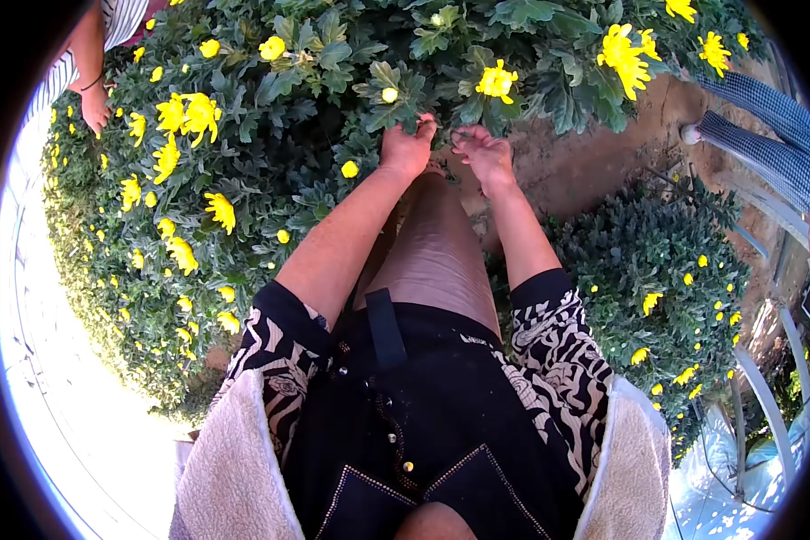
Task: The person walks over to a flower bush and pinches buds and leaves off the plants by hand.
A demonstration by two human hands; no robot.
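Note:
My left hand (408, 149) reaches into the leaves of a yellow chrysanthemum plant (394, 110), its fingers curled together at the foliage. Whatever they pinch is hidden or too small to name. Just to its right, my right hand (486, 155) is apart from it, with the fingertips bent together in a pinch. I cannot make out anything between them. Above the hands are a pale round bud (389, 94) and an open yellow flower (497, 82). Another yellow bud (349, 169) sits left of my left wrist.
Dense flowering plants fill the left, with yellow blooms (220, 211) among them. A dirt path (558, 171) runs to the right, beside another flower bed (639, 270). Another person's hand (95, 108) is at upper left; someone's checked trouser legs (756, 148) are at right, near curved bars (769, 400).

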